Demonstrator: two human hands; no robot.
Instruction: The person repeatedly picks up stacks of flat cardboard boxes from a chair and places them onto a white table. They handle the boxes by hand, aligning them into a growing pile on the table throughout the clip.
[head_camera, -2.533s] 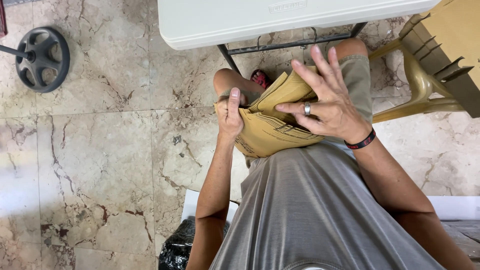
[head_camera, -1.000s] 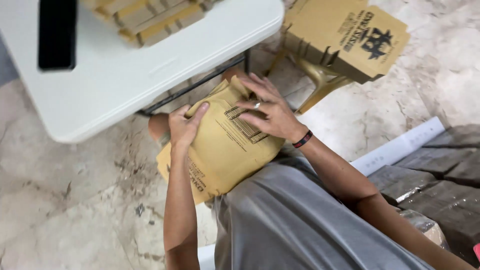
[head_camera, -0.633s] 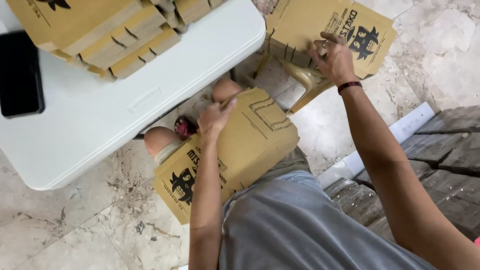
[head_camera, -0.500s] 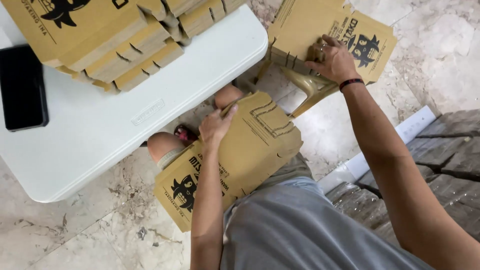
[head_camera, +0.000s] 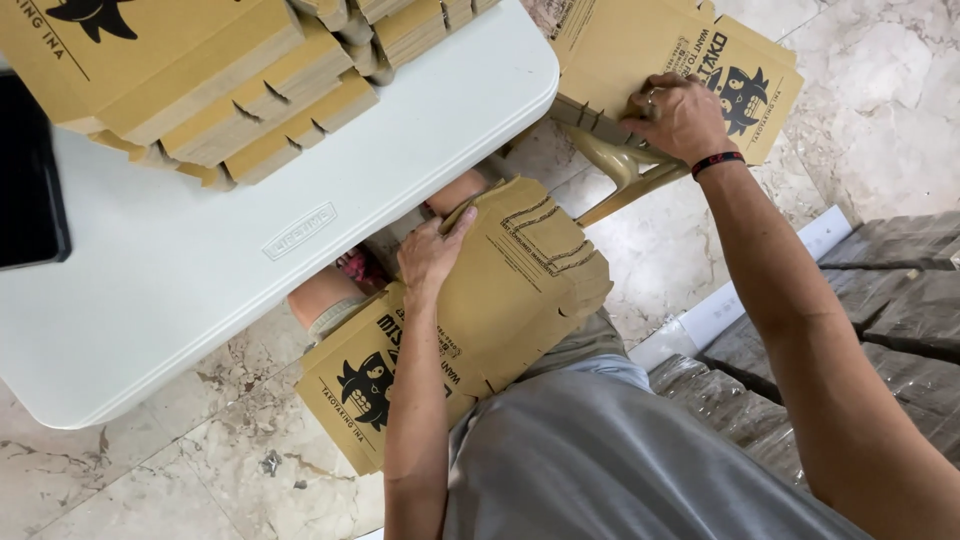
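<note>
Brown cardboard, a flat unfolded box blank (head_camera: 480, 310), lies across the person's lap just below the white table (head_camera: 300, 210) edge. The left hand (head_camera: 432, 255) rests on it, fingers curled over its upper edge. The right hand (head_camera: 680, 115) reaches beyond the table's corner, fingers closed on a stack of blanks (head_camera: 690, 60) on a chair. More folded boxes (head_camera: 230, 80) sit piled on the table.

My right hand (head_camera: 680, 115) covers part of the flat stack (head_camera: 690, 55) on the chair (head_camera: 620, 165), whose seat is hidden beneath it. My lap lies under the carton (head_camera: 500, 300). The table (head_camera: 250, 250), its pile (head_camera: 200, 80) and a black device (head_camera: 25, 180) run off the edges.
</note>
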